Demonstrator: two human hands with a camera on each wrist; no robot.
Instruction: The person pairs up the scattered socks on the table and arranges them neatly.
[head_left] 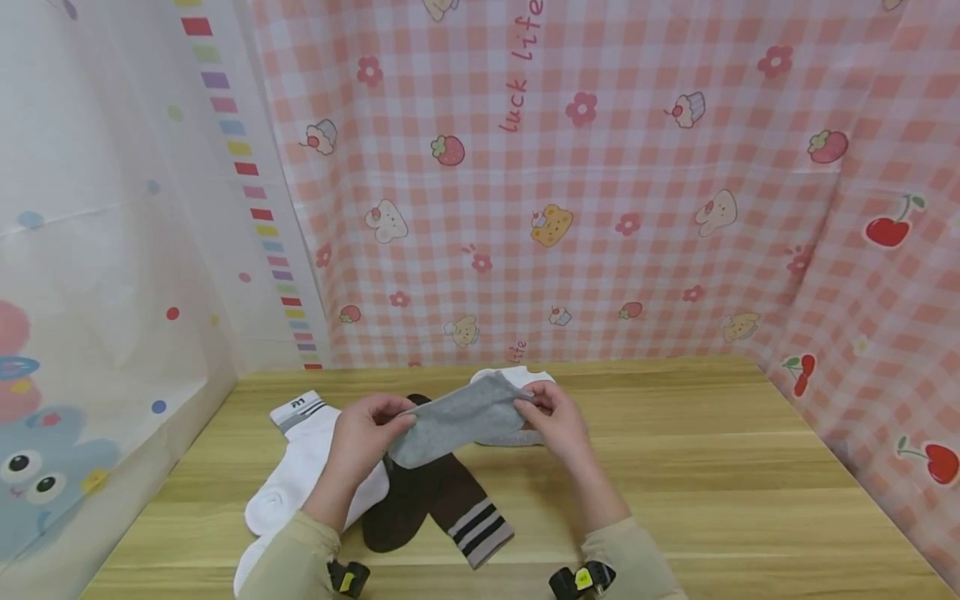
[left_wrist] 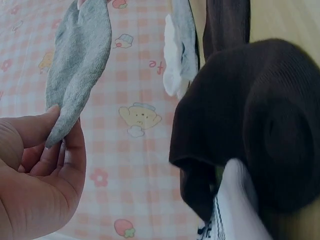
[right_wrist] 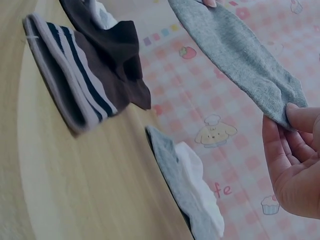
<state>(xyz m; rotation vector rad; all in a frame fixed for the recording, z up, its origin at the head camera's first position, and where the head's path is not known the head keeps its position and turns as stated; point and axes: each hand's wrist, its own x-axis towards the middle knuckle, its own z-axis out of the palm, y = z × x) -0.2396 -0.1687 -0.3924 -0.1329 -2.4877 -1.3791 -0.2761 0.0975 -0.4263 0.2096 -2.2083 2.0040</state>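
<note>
A grey sock [head_left: 457,421] is stretched between my two hands above the table, slanting up to the right in the head view. My left hand [head_left: 369,437] pinches one end of it between thumb and fingers. The other end is pinched by my right hand [head_left: 557,419], which the right wrist view shows with the thumb on top of the sock [right_wrist: 245,55]. Below it lie dark brown socks [head_left: 408,500], one with a striped cuff [head_left: 482,532]. Part of the dark pair is hidden by the grey sock and the left hand.
White socks [head_left: 288,482] with a striped, lettered cuff lie on the left of the wooden table [head_left: 697,483], partly under my left forearm. Behind the right hand lies a white and grey pair of socks [head_left: 502,437]. A pink checked cloth [head_left: 637,167] hangs behind the table.
</note>
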